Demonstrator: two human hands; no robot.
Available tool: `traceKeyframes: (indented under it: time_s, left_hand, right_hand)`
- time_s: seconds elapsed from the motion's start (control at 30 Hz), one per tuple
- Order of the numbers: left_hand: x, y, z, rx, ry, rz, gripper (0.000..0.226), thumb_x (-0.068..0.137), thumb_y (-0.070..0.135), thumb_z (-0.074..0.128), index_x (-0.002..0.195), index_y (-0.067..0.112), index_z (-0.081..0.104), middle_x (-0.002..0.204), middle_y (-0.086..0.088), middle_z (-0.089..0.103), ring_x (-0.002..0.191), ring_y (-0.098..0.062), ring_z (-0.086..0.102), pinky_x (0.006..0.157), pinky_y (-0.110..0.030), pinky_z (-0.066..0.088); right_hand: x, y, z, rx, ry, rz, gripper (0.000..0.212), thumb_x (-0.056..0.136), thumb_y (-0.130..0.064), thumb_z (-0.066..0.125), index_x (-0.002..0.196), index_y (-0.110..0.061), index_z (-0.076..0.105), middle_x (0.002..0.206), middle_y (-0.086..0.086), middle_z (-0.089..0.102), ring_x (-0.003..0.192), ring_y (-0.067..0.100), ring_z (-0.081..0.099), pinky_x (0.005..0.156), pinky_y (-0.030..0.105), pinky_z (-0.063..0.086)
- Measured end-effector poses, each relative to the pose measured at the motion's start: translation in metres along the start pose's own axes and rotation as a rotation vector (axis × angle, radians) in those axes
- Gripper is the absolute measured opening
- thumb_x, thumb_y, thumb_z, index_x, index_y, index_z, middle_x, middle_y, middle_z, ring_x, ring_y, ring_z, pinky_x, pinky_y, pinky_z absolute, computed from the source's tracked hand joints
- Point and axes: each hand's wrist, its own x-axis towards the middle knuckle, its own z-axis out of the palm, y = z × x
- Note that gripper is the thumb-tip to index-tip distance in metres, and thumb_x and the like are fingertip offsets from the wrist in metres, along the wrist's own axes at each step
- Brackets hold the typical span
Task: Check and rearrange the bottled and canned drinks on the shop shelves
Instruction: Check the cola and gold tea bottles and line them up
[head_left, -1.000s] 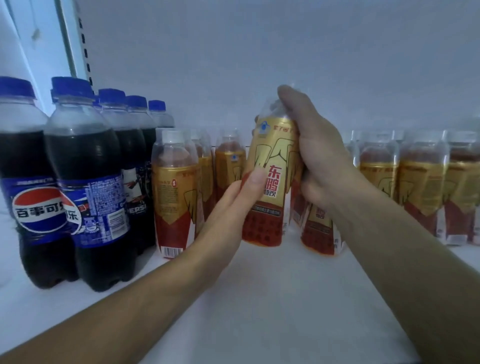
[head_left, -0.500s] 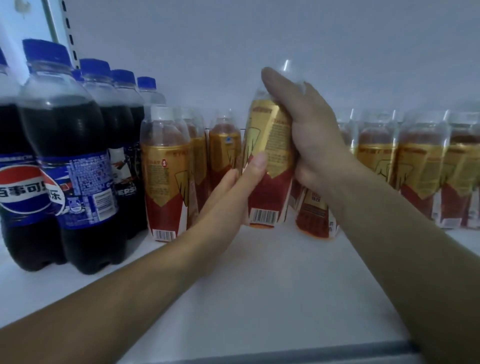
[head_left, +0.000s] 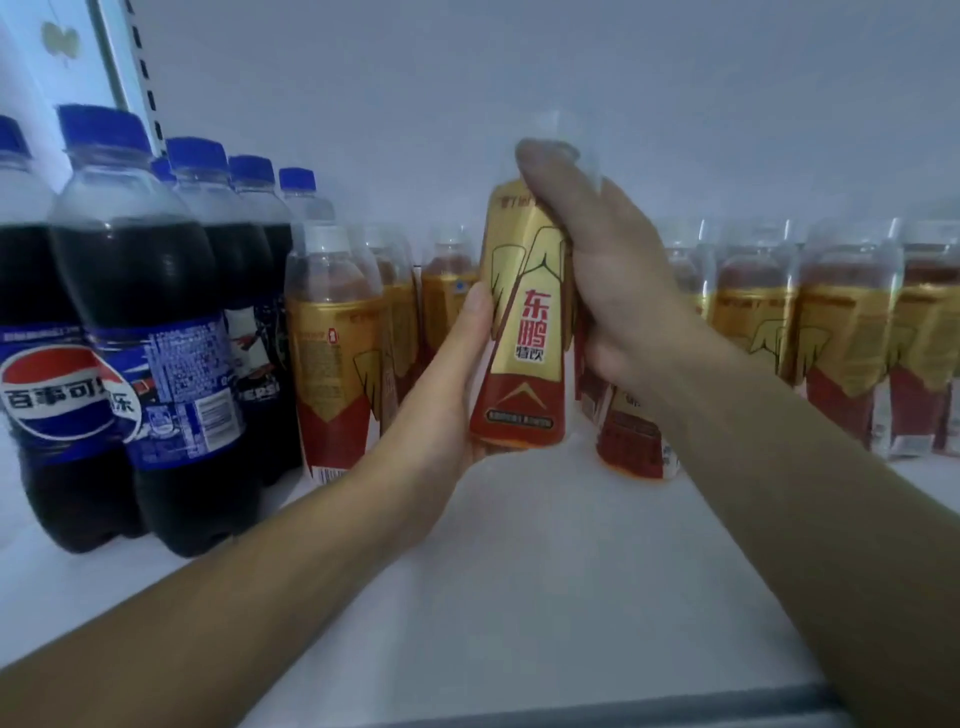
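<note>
A gold and red energy drink bottle (head_left: 524, 332) is held upright just above the white shelf (head_left: 545, 571), its front label facing me. My right hand (head_left: 608, 270) grips its neck and shoulder from the right, hiding the cap. My left hand (head_left: 447, 384) cups its lower left side, with the thumb pressed on the label. More bottles of the same drink stand in rows on the left (head_left: 332, 353) and on the right (head_left: 831, 338). One more bottle (head_left: 634, 441) stands partly hidden behind my right wrist.
Several dark cola bottles (head_left: 150, 332) with blue caps and blue labels fill the left end of the shelf. A white back wall (head_left: 571, 93) closes the shelf behind the rows. The shelf's front edge (head_left: 623, 714) runs along the bottom.
The held bottle has been turned in my hands: the barcode side faced me half a second ago, and the front label faces me now. Both hands keep their hold.
</note>
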Motion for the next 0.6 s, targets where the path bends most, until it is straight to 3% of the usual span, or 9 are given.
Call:
traceKeyframes:
  time_s: [0.07, 0.17, 0.27, 0.33, 0.43, 0.53, 0.6]
  left_hand:
    - [0.002, 0.003, -0.008, -0.067, 0.019, -0.059, 0.054, 0.09, 0.066, 0.043, 0.097, 0.027, 0.079, 0.103, -0.006, 0.076, 0.092, -0.024, 0.073, 0.094, -0.052, 0.054]
    - [-0.003, 0.009, -0.015, -0.14, -0.099, -0.232, 0.075, 0.086, 0.075, 0.038, 0.105, 0.013, 0.076, 0.094, -0.015, 0.074, 0.075, -0.033, 0.072, 0.068, -0.034, 0.052]
    - [-0.002, 0.007, -0.008, -0.089, -0.102, -0.22, 0.077, 0.089, 0.074, 0.032, 0.121, 0.014, 0.069, 0.105, -0.013, 0.075, 0.092, -0.032, 0.074, 0.074, -0.038, 0.058]
    - [0.001, 0.005, -0.001, -0.051, -0.012, -0.102, 0.066, 0.093, 0.069, 0.034, 0.124, 0.021, 0.068, 0.11, -0.008, 0.075, 0.103, -0.028, 0.072, 0.081, -0.044, 0.059]
    - [0.003, 0.006, -0.003, -0.029, 0.076, 0.004, 0.052, 0.096, 0.064, 0.038, 0.109, 0.027, 0.073, 0.103, -0.005, 0.077, 0.094, -0.026, 0.074, 0.078, -0.043, 0.06]
    - [-0.003, 0.01, -0.01, -0.14, -0.04, -0.133, 0.065, 0.098, 0.061, 0.034, 0.098, 0.013, 0.077, 0.093, -0.014, 0.075, 0.076, -0.031, 0.073, 0.063, -0.036, 0.06]
    - [-0.006, 0.01, -0.011, -0.147, -0.103, -0.196, 0.069, 0.098, 0.06, 0.03, 0.102, 0.01, 0.077, 0.098, -0.017, 0.074, 0.083, -0.034, 0.074, 0.062, -0.035, 0.06]
  right_hand:
    - [0.0, 0.0, -0.001, 0.166, -0.111, 0.089, 0.027, 0.093, -0.036, 0.068, 0.101, -0.011, 0.061, 0.076, 0.004, 0.067, 0.069, 0.02, 0.066, 0.072, 0.036, 0.057]
    - [0.0, 0.0, -0.004, 0.335, -0.237, 0.246, 0.037, 0.093, -0.045, 0.061, 0.095, -0.009, 0.068, 0.097, 0.012, 0.066, 0.087, 0.025, 0.066, 0.086, 0.041, 0.058]
    - [0.0, -0.002, -0.003, 0.311, -0.157, 0.224, 0.041, 0.092, -0.045, 0.062, 0.078, -0.008, 0.071, 0.088, 0.014, 0.066, 0.079, 0.024, 0.065, 0.076, 0.036, 0.059]
    - [0.0, -0.003, -0.002, 0.208, -0.09, 0.142, 0.039, 0.093, -0.046, 0.065, 0.082, -0.008, 0.068, 0.082, 0.012, 0.064, 0.071, 0.023, 0.065, 0.072, 0.035, 0.059]
    - [0.002, -0.002, -0.002, 0.172, -0.087, 0.11, 0.038, 0.094, -0.047, 0.064, 0.094, -0.008, 0.065, 0.081, 0.01, 0.064, 0.07, 0.021, 0.065, 0.075, 0.036, 0.056]
    - [0.001, 0.001, -0.001, 0.256, -0.222, 0.163, 0.039, 0.097, -0.046, 0.058, 0.094, -0.007, 0.066, 0.085, 0.009, 0.065, 0.077, 0.022, 0.065, 0.082, 0.037, 0.056]
    - [-0.001, 0.001, -0.001, 0.277, -0.227, 0.189, 0.043, 0.095, -0.047, 0.06, 0.1, -0.005, 0.066, 0.085, 0.01, 0.065, 0.075, 0.022, 0.065, 0.081, 0.04, 0.058]
